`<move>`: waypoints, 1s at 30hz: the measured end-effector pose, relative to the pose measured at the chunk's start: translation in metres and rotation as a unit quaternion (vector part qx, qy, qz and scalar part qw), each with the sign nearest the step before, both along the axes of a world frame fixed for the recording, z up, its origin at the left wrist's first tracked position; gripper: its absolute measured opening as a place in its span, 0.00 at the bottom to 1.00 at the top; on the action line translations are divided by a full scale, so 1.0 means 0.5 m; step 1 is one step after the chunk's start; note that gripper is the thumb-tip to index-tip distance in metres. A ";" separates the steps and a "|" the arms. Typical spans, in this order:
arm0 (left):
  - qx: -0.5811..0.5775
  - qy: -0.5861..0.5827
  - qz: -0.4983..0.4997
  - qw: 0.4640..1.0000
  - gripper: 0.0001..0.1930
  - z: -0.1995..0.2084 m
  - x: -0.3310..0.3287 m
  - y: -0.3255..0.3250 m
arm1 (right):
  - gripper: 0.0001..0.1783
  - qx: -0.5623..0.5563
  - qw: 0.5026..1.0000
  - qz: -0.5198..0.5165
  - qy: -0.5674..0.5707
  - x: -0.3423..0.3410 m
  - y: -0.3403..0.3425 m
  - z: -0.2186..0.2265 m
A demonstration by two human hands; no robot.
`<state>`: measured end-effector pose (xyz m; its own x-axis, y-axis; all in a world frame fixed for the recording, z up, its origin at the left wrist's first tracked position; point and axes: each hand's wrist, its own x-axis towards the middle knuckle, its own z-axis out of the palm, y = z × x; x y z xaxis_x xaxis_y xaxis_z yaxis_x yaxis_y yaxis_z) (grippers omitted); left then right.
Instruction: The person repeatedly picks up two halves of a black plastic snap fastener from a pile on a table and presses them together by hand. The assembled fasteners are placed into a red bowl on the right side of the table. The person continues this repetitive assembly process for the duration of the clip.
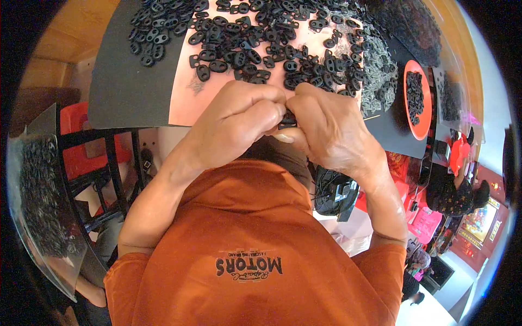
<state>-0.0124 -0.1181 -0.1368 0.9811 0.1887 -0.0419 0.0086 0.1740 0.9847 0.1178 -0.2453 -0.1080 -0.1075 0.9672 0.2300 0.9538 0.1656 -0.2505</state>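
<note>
Close to the near edge of the table, my two hands meet in front of my body. My right hand point(333, 126) is closed, thumb and fingers gripping a black two-hole cord lock point(287, 119), of which only a small part shows. Against it presses my left hand point(239, 120), its fingers curled in a pinch; what lies in them is hidden. Just beyond the hands, many black cord locks point(239, 57) lie loose on a pink sheet point(182, 103). To their right is a heap of small metal springs point(380, 76).
A red plate point(427, 103) of small black parts sits on the dark table point(130, 92) at the right. More cord locks point(155, 27) are piled at the far left. A clear bag of black parts point(49, 190) hangs at left, near a red stool point(81, 146). Another person point(459, 187) is at right.
</note>
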 end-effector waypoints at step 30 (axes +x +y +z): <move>0.065 0.031 0.023 0.997 0.12 0.013 0.016 -0.007 | 0.16 -0.020 0.999 0.035 -0.003 0.012 0.004 -0.018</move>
<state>-0.0047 -0.1215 -0.1301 0.9676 0.2415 -0.0737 0.0642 0.0470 0.9968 0.1236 -0.2431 -0.1169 -0.1770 0.9657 0.1900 0.9419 0.2222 -0.2518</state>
